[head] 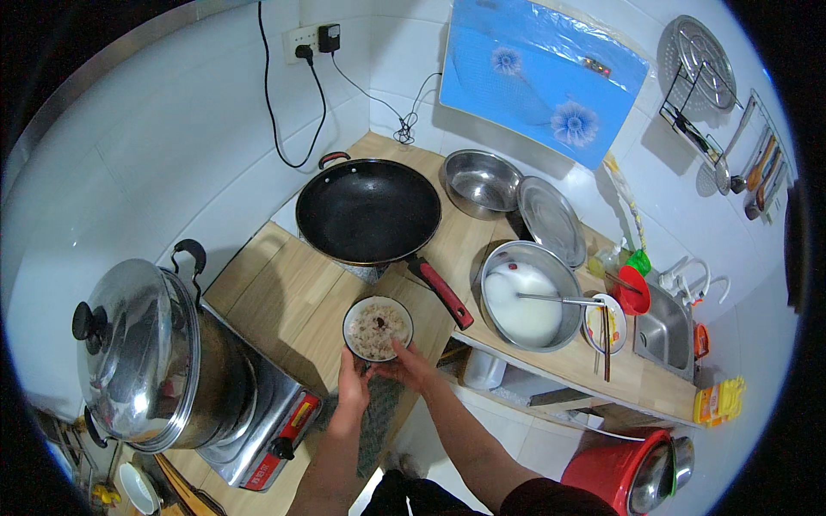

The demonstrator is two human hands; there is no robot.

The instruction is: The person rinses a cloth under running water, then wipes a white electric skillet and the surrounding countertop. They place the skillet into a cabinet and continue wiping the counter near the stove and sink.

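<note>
A white bowl with a dark rim [378,329], filled with cooked rice and a dark piece on top, is between my two hands over the wooden counter. My left hand [354,382] grips its lower left side. On its lower right side is my right hand [406,366], the thumb at the rim. Beyond the bowl lies a black wok [368,209] with a red and black handle. A steel basin [486,303] of milky white liquid, with a ladle [561,299] in it, stands to the right.
At left a large lidded steel pot [219,380] stands on a gas stove [264,458]. Right of the basin are a plate with chopsticks [613,316], a red container [631,291] and a sink [664,329]. An empty-looking steel bowl [481,184] and a round lid [552,219] are at the back.
</note>
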